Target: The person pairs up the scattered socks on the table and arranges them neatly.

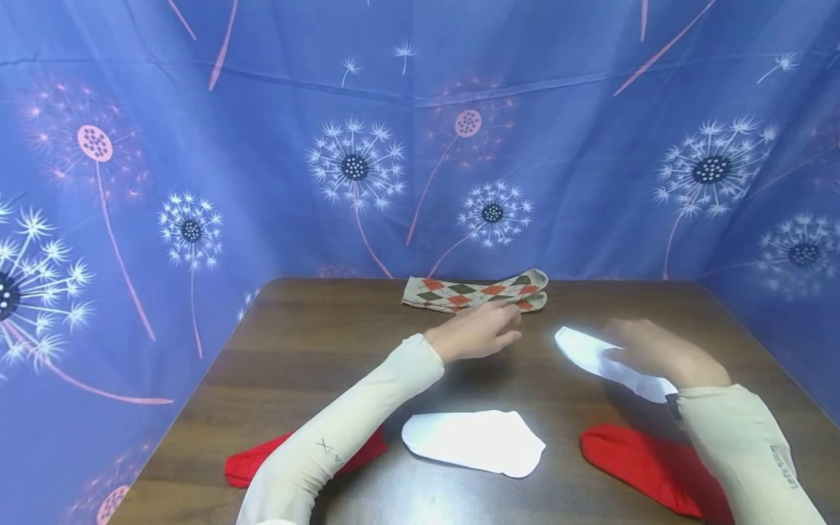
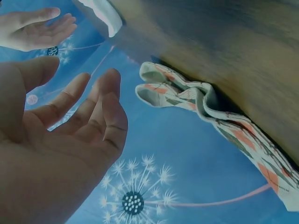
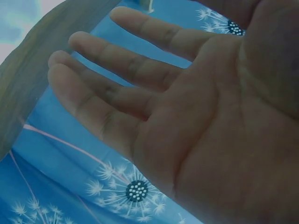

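Observation:
My left hand [image 1: 477, 332] hovers just in front of a pair of argyle socks [image 1: 453, 294] at the far edge. In the left wrist view its fingers are loosely bent with nothing in them, and the argyle socks [image 2: 233, 126] lie apart from them. Blurred in the head view, my right hand [image 1: 663, 354] is over a white sock [image 1: 587, 355] and hides part of it. The right wrist view shows that hand [image 3: 187, 107] with its fingers spread and its palm bare. A second white sock [image 1: 472, 441] lies flat nearer me, between the two arms.
One red sock [image 1: 252, 463] lies at the front left, partly covered by my left forearm. Another red sock [image 1: 636, 459] is at the front right, beside my right sleeve. Behind the wooden table [image 1: 315, 328] hangs a blue dandelion-print cloth [image 1: 275, 182].

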